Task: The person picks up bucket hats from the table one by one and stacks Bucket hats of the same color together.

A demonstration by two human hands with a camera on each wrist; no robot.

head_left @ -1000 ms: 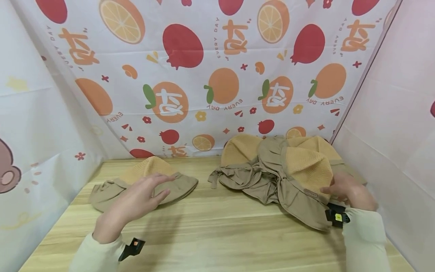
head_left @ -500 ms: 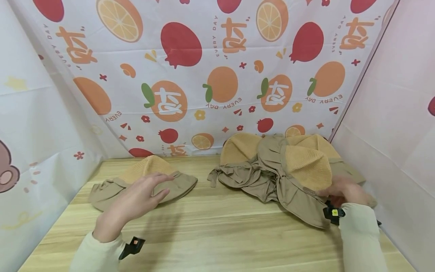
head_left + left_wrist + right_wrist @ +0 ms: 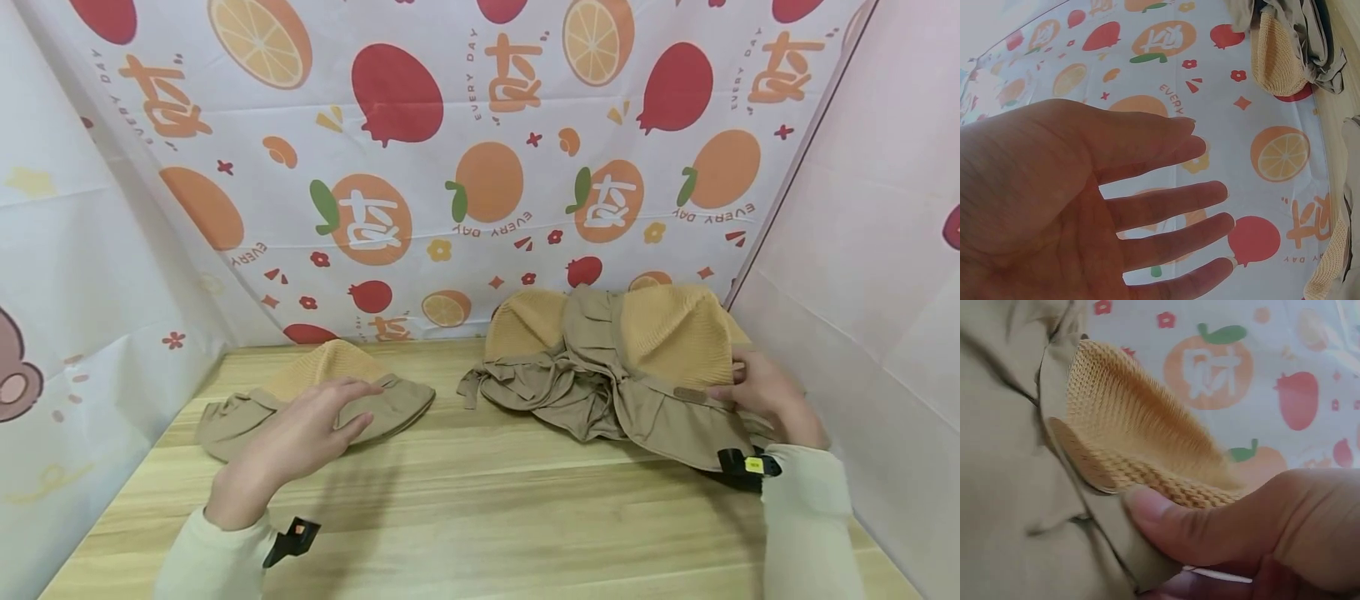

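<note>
At the right of the head view my right hand (image 3: 772, 396) pinches the side of a sun hat (image 3: 678, 342) that has a yellow knitted crown and a khaki cloth brim. The right wrist view shows the thumb (image 3: 1166, 522) pressed on the hat's band beside the knitted crown (image 3: 1141, 425); the other fingers are mostly hidden. A second hat (image 3: 525, 325) lies against it on the left, brim crumpled. My left hand (image 3: 307, 433) hovers with fingers extended in front of a separate hat (image 3: 330, 371) on the left, holding nothing.
The hats lie on a light wood table (image 3: 465, 517). A white curtain with fruit prints (image 3: 450, 108) stands behind it, and pale sheets (image 3: 862, 250) close off both sides. Part of another knitted crown (image 3: 738, 333) shows behind the held hat.
My right hand has taken hold of the front right hat and raised its near side, so its brim sits higher and covers more of the hat behind. The left hand has stayed in place.
</note>
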